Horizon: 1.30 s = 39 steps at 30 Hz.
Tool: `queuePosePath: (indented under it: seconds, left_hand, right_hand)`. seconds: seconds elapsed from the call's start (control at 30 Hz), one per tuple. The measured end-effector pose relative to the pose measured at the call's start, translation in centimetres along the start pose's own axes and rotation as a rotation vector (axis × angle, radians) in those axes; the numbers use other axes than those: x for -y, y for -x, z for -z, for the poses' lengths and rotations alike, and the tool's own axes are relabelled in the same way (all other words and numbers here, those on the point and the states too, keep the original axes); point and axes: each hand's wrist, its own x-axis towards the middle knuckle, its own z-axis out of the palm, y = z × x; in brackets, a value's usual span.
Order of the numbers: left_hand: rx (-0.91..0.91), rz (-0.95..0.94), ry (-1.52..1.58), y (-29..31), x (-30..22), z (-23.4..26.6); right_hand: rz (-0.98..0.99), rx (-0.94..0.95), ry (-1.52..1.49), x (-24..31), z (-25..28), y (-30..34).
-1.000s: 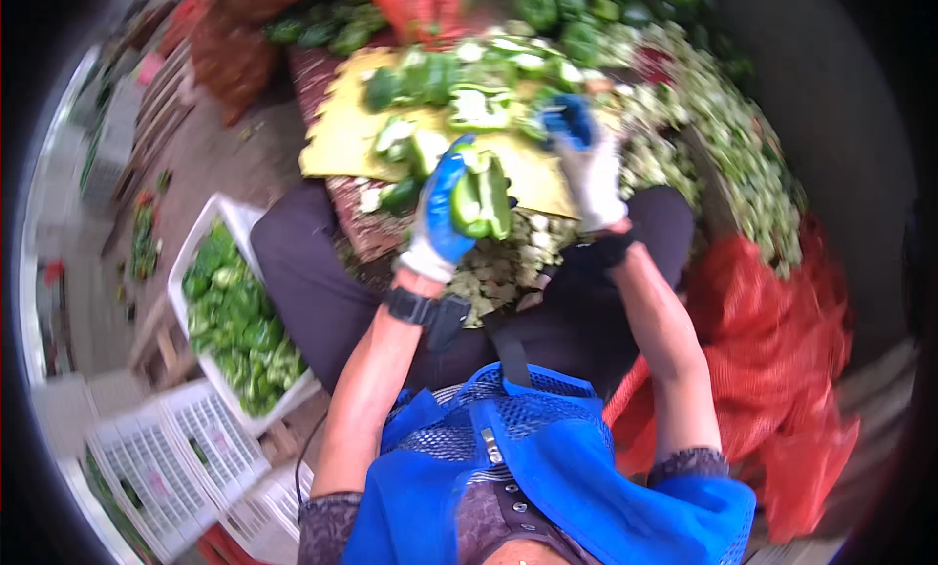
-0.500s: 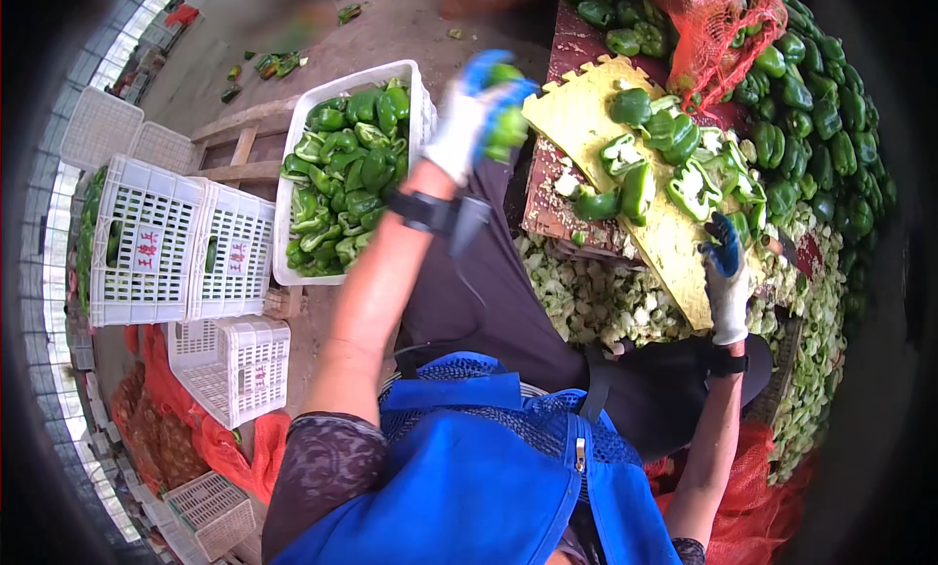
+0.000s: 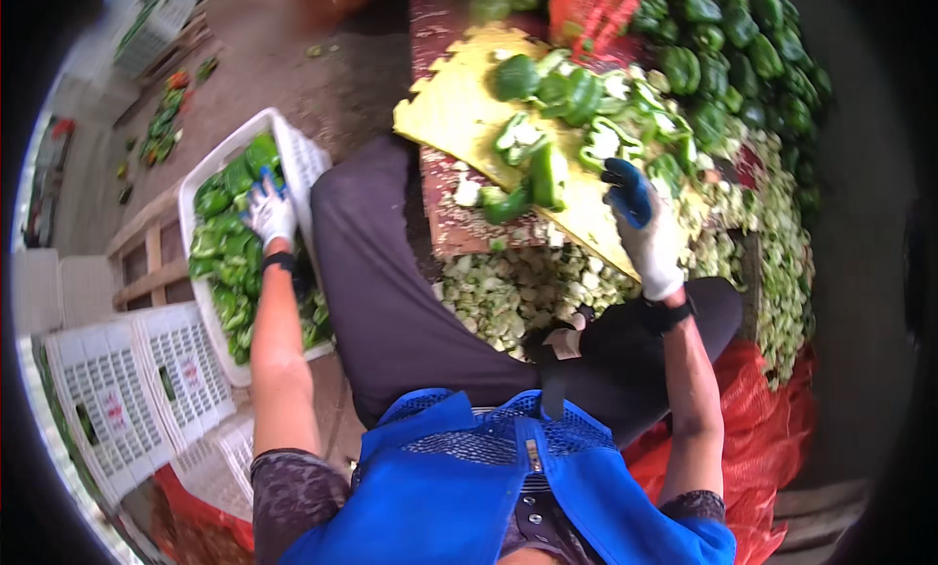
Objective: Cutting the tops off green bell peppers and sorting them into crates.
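My left hand [image 3: 269,211], in a white glove with blue fingers, lies over the white crate [image 3: 207,316] at the left. Its fingers are spread on the green bell peppers [image 3: 223,240] inside, and it grips nothing. My right hand [image 3: 645,223], gloved the same way, hovers open at the near right side of a yellow foam mat [image 3: 459,101], its fingers slightly bent and no object visible in them. Beside it on the mat lie cut pepper halves [image 3: 549,174] with pale insides and a whole green pepper [image 3: 516,77].
A large heap of whole peppers [image 3: 757,52] rises at the far right, next to a red mesh bag [image 3: 591,13]. Pepper trimmings [image 3: 518,296] lie below the board's near edge. Stacked white crates [image 3: 127,394] and a wooden pallet [image 3: 154,257] stand at the left.
My left hand has gone from beside the mat, holding green pepper, to the crate at the left and let the pepper go. My right hand stays by the mat; the view has shifted.
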Motion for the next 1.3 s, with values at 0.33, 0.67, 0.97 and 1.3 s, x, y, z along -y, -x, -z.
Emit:
queuePosePath:
  seconds: [0.33, 0.67, 0.97, 1.3]
  left_hand:
    - [0.199, -0.213, 1.535, 1.2, -7.6, 18.8]
    - [1.638, -0.039, 1.926, 15.4, -27.2, 22.3]
    - [1.582, -0.298, 2.282, 20.5, -30.7, 22.5]
    - [0.495, -0.704, 1.853, 23.4, -31.7, 22.0]
  right_hand:
    - [0.212, 0.287, 0.757, -2.2, -4.4, -0.7]
    - [0.425, 0.177, 0.634, 2.2, 0.1, 0.9]
    - [0.171, 0.349, -0.002, 2.9, 4.5, 0.9]
    - [-0.043, 0.311, 0.15, 1.4, 1.2, 1.7]
